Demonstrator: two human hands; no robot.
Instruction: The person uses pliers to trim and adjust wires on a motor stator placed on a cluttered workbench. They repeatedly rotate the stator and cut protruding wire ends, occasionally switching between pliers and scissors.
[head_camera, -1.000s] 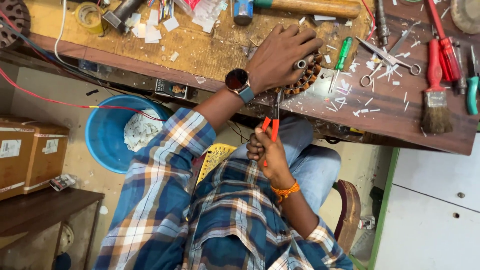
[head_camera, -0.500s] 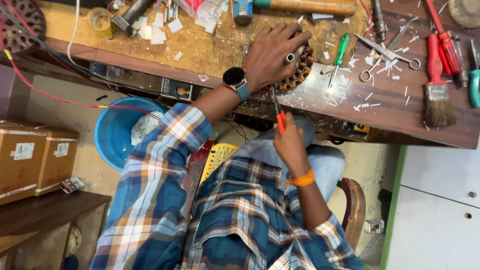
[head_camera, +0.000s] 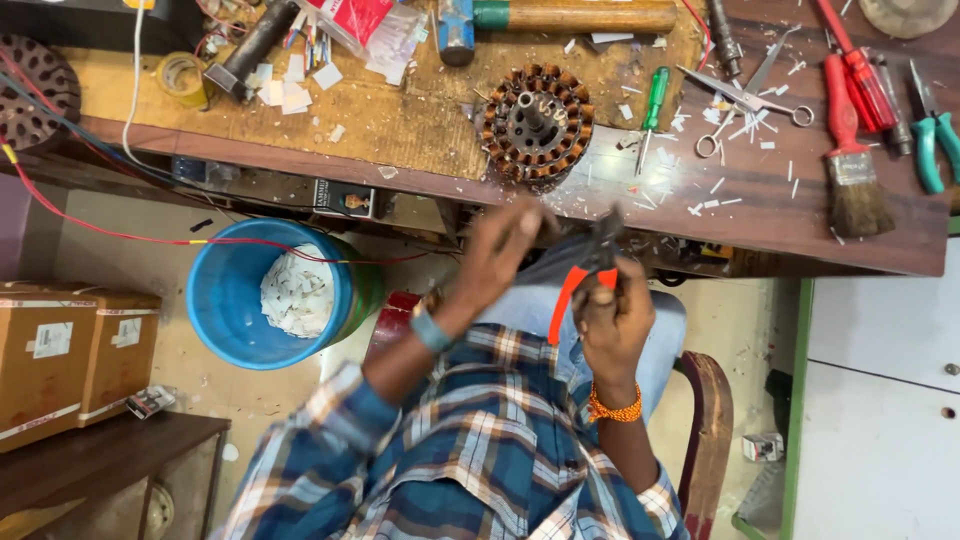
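Pliers (head_camera: 590, 268) with orange handles, gripped in clenched right hand (head_camera: 612, 318), jaws blurred and hard to make out. Left hand (head_camera: 500, 250) just beside, fingers curled, contents untellable through blur. Beyond fingertips, copper-wound stator (head_camera: 535, 125) lay on workbench (head_camera: 780, 215), apart from both hands.

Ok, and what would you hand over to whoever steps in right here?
Right hand: grip closed on the orange-handled pliers, held over the lap.
Left hand: blurred, raised beside them; grip unclear.
Wound stator: lies at the bench edge, with neither hand on it.
Done: pliers picked up.
Left: any work on the stator itself.
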